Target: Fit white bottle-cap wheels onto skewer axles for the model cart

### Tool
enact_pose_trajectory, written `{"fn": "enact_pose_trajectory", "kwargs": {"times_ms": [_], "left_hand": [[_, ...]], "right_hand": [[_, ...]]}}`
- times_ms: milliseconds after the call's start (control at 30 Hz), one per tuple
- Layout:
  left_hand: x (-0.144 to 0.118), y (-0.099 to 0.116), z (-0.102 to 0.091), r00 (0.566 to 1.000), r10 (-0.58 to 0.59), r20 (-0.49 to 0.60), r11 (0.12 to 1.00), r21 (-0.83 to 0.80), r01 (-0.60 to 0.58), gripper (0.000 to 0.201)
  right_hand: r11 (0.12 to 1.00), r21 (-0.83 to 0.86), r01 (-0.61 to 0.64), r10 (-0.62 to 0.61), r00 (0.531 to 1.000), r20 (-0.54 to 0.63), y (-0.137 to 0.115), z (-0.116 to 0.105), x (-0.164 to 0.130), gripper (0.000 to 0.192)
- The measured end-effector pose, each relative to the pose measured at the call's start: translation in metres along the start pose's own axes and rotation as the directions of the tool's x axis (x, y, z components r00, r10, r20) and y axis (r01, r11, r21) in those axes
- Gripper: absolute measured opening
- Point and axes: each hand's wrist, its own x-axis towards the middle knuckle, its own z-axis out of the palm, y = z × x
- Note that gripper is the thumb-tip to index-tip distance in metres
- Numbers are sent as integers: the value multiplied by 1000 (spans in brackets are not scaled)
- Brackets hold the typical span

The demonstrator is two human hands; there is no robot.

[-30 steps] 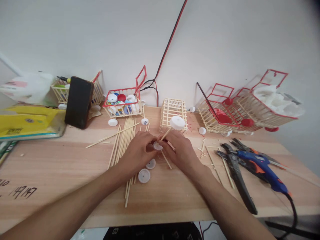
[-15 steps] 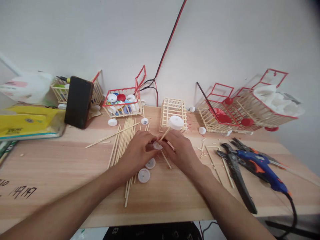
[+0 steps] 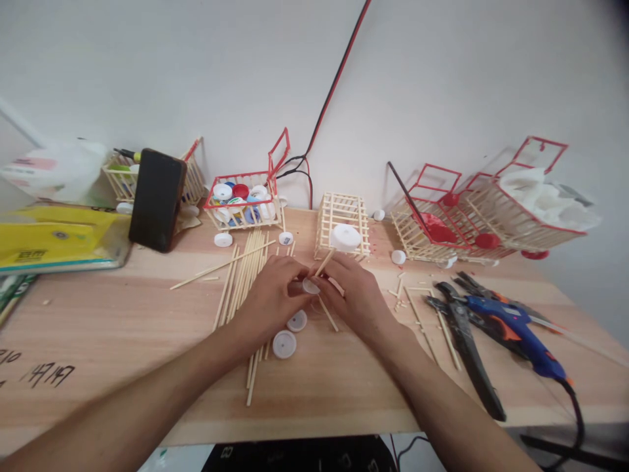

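Observation:
My left hand [image 3: 273,298] and my right hand [image 3: 354,296] meet over the middle of the wooden table [image 3: 122,328]. Between their fingertips is a small white bottle cap [image 3: 310,286] on a thin wooden stick [image 3: 324,263]. The stick slants up and away, and a second white cap [image 3: 345,236] sits on its far end. My left fingers pinch the near cap; my right fingers hold the stick beside it. Two loose white caps [image 3: 291,333] lie just below my left hand. A bundle of bamboo sticks [image 3: 244,275] lies to the left.
A bare stick cage [image 3: 343,215] stands behind my hands. A red-rimmed stick cart [image 3: 244,198] full of caps and a phone [image 3: 156,200] stand at back left, more stick carts [image 3: 472,213] at back right. Pliers [image 3: 464,341] and a blue glue gun [image 3: 511,328] lie right.
The far cap on the stick has shifted slightly left and up. Both hands stay in nearly the same place.

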Motion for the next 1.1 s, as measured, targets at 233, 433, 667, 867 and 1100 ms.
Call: {"fn": "enact_pose_trajectory", "kwargs": {"times_ms": [233,433,667,867,1100], "left_hand": [[0,-2,2,1000,10,-15,1000,2,-10,15],[0,-1,2,1000,19,-3,1000,25,-19,16],[-1,-2,3,1000,1,-8,999,36,-1,14],[0,-2,2,1000,13,1,999,29,-13,13],[0,-1,2,1000,4,15,1000,27,-5,13]], "right_hand": [[1000,8,-12,12,1000,7,1,0,0,12],[1000,12,-8,8,1000,-2,3,1,0,12],[1000,20,-22,22,1000,1,2,2,0,11],[1000,29,-5,5,1000,3,2,2,-1,11],[1000,29,10,-10,1000,-6,3,2,0,11]]}}
